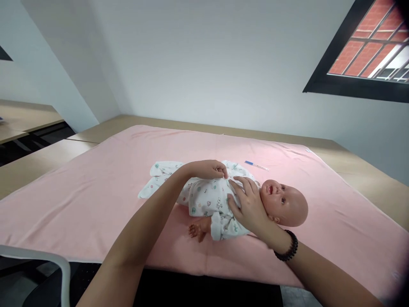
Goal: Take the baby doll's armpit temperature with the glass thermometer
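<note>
A baby doll (286, 207) lies on its back on a pink blanket (105, 187), its head to the right. It wears a white printed baby shirt (204, 200) and matching trousers (153, 183). At the middle of the chest, the fingers of my left hand (209, 169) are closed in a pinch on the shirt's front; the exact bit of cloth is partly hidden. My right hand (249, 204) rests on the upper chest close to the doll's chin, fingers spread over the shirt. One doll hand (198, 229) sticks out of the near sleeve.
Beyond the doll's shoulder lies a thin thermometer-like stick (256, 165) with a blue end. The blanket covers most of a wooden table (361, 166) against a white wall (207, 64). A barred window (367, 51) is at upper right, and a pale curved bar (65, 277) at lower left.
</note>
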Available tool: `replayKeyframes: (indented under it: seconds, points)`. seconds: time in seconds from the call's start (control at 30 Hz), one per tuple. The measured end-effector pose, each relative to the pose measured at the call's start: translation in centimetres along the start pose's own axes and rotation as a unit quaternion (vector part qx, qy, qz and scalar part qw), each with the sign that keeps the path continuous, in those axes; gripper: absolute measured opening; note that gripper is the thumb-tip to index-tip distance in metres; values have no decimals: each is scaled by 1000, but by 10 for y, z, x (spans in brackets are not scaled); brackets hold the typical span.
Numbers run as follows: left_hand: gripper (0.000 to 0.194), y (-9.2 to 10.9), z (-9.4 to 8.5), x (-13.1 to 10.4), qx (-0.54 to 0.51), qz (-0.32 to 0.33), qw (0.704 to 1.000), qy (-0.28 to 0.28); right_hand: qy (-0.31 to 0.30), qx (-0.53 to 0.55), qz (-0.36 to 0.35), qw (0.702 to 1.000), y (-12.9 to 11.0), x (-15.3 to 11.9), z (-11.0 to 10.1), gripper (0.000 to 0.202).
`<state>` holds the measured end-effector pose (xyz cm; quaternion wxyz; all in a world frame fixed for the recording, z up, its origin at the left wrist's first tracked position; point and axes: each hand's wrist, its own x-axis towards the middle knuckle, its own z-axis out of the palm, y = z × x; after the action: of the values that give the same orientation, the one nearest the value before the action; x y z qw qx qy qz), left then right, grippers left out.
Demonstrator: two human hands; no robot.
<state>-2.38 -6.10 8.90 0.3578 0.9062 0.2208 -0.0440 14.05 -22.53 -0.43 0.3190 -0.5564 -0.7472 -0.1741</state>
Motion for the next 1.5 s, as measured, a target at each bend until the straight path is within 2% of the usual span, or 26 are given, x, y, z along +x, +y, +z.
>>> replayKeyframes:
  seconds: [0.13, 0.3, 0.4, 0.5, 0.6, 0.67, 0.8, 0.93, 1.1, 1.23, 1.37, 1.5]
  points:
    - [32, 11, -11, -21, 63, -55, 996, 13, 11, 15, -41, 999, -7, 5, -3, 40]
    - [32, 3, -20, -27, 79, -77, 994, -3, -52, 3, -87, 995, -26, 21, -7, 35]
    - [33, -8, -21, -23, 66, -79, 995, 1, -71, -19, -50, 996, -28, 41, -3, 35]
    - [33, -17, -20, -18, 45, -79, 996, 0, -141, -53, 4, 989, -21, 63, 4, 24]
    - [29, -19, -20, -17, 43, -73, 996, -2, -179, -62, 13, 982, -15, 76, 11, 15]
    - [26, -17, -21, -18, 48, -73, 996, -2, -174, -61, 12, 983, -12, 78, 15, 9]
    - [22, -13, -21, -21, 58, -75, 995, -6, -157, -58, 17, 986, -10, 74, 23, 35]
    - [25, -16, -18, -18, 82, -64, 995, -7, -151, -49, 19, 987, -8, 70, 28, 37]
    - [23, -19, -11, -10, 90, -76, 993, -2, -159, -31, 31, 986, -9, 68, 28, 31]
    - [16, -12, -4, -8, 113, -80, 990, 8, -167, -16, 46, 985, -11, 68, 28, 13]
    - [11, -5, 1, -8, 142, -87, 986, 13, -164, -1, 58, 985, -11, 68, 30, 15]
    - [12, -11, 2, -6, 127, -77, 989, -3, -165, 8, 62, 984, -10, 66, 31, 17]
